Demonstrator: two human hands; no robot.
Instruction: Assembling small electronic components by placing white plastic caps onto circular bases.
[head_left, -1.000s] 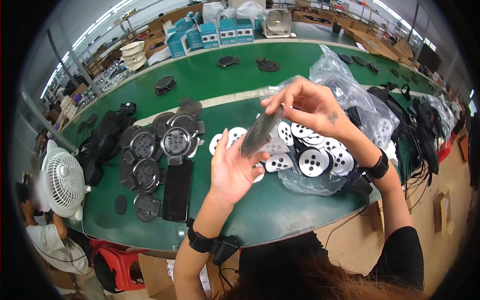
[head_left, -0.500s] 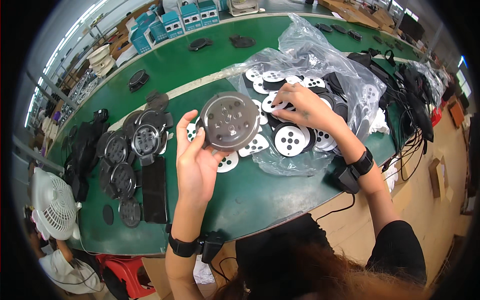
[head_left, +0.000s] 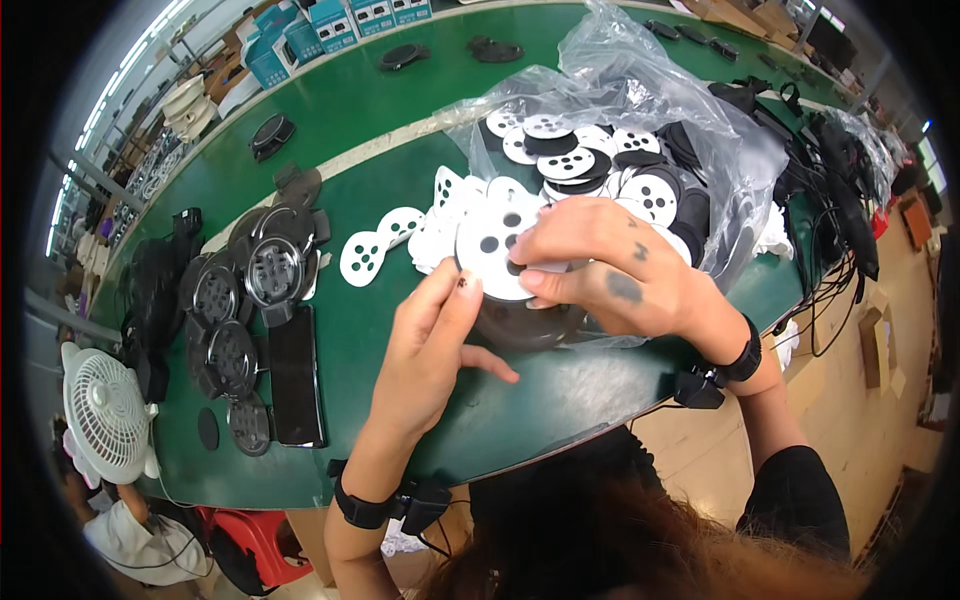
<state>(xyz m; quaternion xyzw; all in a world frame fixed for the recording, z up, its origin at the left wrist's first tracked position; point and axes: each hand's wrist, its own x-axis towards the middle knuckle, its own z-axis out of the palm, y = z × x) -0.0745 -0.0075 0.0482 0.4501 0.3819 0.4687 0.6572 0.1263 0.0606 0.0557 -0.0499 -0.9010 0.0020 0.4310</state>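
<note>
At the table's far L we've got a white desk fan (head_left: 105, 412), then a cluster of dark round housings (head_left: 232, 362) beside a black rectangular slab (head_left: 295, 378). Next R, a few loose white hole-punched pcs (head_left: 362, 260). Mid-table, the white five-hole disc (head_left: 482, 268) sits over a smoky round cover (head_left: 528, 326), both held up off the tabletop. Our read: this pc's approx. midway, disc up against cover but not let go; plenty more discs (head_left: 652, 196) lie R, in/around the clear plastic bag (head_left: 610, 50). Grip: our L hand (head_left: 418, 350) has thumb & index nearly closed, pinching the cover's rim at the disc's L edge; our R hand (head_left: 628, 268) has thumb & fingertips bunched narrow on the disc's R side.
</note>
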